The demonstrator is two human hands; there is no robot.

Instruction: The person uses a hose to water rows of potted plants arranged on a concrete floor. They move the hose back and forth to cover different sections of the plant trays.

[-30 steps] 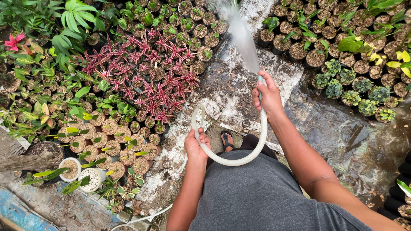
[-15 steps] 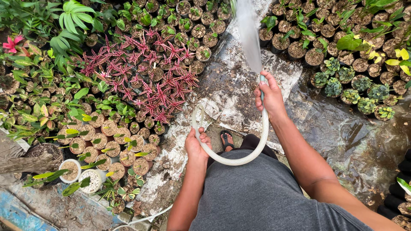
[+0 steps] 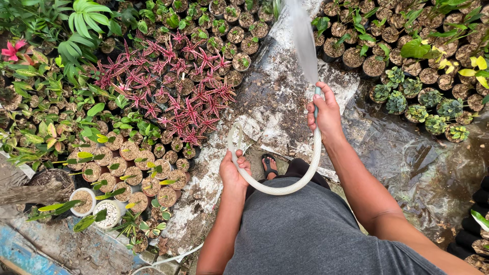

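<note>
Pots (image 3: 127, 168) and red plants (image 3: 173, 97) flank hose (image 3: 285, 188).

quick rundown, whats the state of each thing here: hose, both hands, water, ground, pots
hose: white, bent in a loop in front of the person, spraying
right hand: closed around the hose end, grip tight
left hand: closed on the hose lower down
water spray: on, shooting forward over the path
path: wet, with scattered soil
red star-shaped plants: upright in pots
small pots: upright, filled with soil
</note>
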